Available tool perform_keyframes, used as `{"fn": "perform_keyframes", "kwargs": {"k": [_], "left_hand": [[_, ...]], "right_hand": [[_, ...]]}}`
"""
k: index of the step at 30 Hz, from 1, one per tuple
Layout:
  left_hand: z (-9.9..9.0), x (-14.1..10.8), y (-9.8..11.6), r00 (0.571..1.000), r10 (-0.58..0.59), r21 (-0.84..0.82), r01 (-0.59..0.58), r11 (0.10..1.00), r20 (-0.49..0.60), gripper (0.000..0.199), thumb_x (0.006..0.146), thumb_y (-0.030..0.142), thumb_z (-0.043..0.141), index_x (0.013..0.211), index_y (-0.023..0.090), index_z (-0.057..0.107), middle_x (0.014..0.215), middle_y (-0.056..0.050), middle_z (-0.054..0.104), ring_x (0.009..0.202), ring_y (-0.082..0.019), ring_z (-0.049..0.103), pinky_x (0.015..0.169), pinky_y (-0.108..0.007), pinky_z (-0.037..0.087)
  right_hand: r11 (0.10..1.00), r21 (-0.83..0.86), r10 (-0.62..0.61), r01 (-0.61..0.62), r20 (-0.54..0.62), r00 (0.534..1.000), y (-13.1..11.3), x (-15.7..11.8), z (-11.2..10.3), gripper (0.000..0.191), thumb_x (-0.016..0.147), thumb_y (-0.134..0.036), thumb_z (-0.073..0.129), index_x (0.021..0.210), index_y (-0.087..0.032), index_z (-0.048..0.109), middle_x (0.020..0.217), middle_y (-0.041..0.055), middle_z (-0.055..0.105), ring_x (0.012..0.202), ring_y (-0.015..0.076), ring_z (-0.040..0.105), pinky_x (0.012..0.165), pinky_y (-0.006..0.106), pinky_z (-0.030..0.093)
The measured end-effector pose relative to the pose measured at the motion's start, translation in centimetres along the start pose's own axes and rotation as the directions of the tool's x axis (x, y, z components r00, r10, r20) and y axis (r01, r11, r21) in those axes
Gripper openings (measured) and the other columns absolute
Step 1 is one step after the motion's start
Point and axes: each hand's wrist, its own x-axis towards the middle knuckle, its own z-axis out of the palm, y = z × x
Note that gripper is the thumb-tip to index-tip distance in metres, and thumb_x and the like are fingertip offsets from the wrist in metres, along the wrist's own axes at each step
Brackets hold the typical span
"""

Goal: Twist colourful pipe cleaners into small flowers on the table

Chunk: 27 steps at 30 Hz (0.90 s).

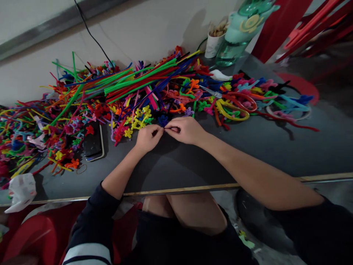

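Note:
My left hand (149, 138) and my right hand (187, 130) meet fingertip to fingertip above the grey table's near side. Both are closed in a pinch on a thin, dark piece of pipe cleaner (164, 128), mostly hidden by the fingers. Just beyond the fingertips is a dark blue pipe-cleaner flower (162, 120); whether it joins the pinched piece I cannot tell. Yellow pipe-cleaner flowers (142, 117) lie left of it. Behind the hands, long straight green and red pipe cleaners (140, 79) rest on a heap of coloured shapes.
A phone (93, 141) lies left of my hands, with a red flower on it. Scissors (212, 92) rest in the heap. At the back right stand a green water bottle (234, 36) and a paper cup (214, 43). Crumpled white plastic (22, 191) hangs over the front edge.

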Motion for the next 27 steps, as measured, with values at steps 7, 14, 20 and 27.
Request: {"fn": "perform_keyframes", "kwargs": {"k": [7,14,20,27], "left_hand": [[-0.2,0.1,-0.5,0.999,-0.011,-0.008,0.011,1.000,-0.048,0.031,0.095,0.034,0.047,0.086,0.016,0.069,0.076,-0.005,0.067,0.070,-0.015,0.060,0.066,-0.026,0.045],[-2.3,-0.1,-1.0,0.835,0.540,0.513,-0.510,0.691,0.102,0.019,0.096,0.020,0.048,0.102,0.018,0.065,0.092,-0.005,0.071,0.087,-0.016,0.063,0.072,-0.026,0.045],[-1.2,0.0,-0.5,0.927,0.375,0.453,-0.323,0.831,-0.025,0.023,0.098,0.027,0.044,0.093,0.015,0.062,0.086,-0.007,0.067,0.085,-0.017,0.059,0.072,-0.028,0.045],[0.2,0.4,-0.3,0.974,-0.216,-0.308,0.229,0.924,0.076,0.028,0.094,0.038,0.045,0.081,0.016,0.055,0.066,0.001,0.049,0.058,-0.009,0.042,0.055,-0.022,0.036]], "right_hand": [[0.995,0.040,0.091,-0.090,-0.021,0.996,0.1,0.1,-0.3,0.023,0.085,-0.032,0.056,0.081,-0.017,0.073,0.066,0.0032,0.065,0.057,0.0124,0.053,0.058,0.026,0.039],[0.925,0.320,0.151,-0.205,0.187,0.971,1.6,0.5,-0.3,0.029,0.080,-0.041,0.061,0.075,-0.015,0.071,0.055,-0.0008,0.054,0.051,0.0089,0.042,0.051,0.024,0.032],[0.920,0.342,0.162,-0.190,0.108,0.981,0.9,0.5,-0.2,0.031,0.081,-0.044,0.061,0.076,-0.015,0.071,0.054,-0.0012,0.051,0.050,0.0092,0.040,0.051,0.025,0.032],[0.999,0.011,-0.038,0.040,-0.135,0.990,-0.1,0.1,0.0,0.024,0.088,-0.033,0.057,0.080,-0.017,0.072,0.059,0.0011,0.057,0.054,0.0110,0.047,0.056,0.026,0.036]]}}
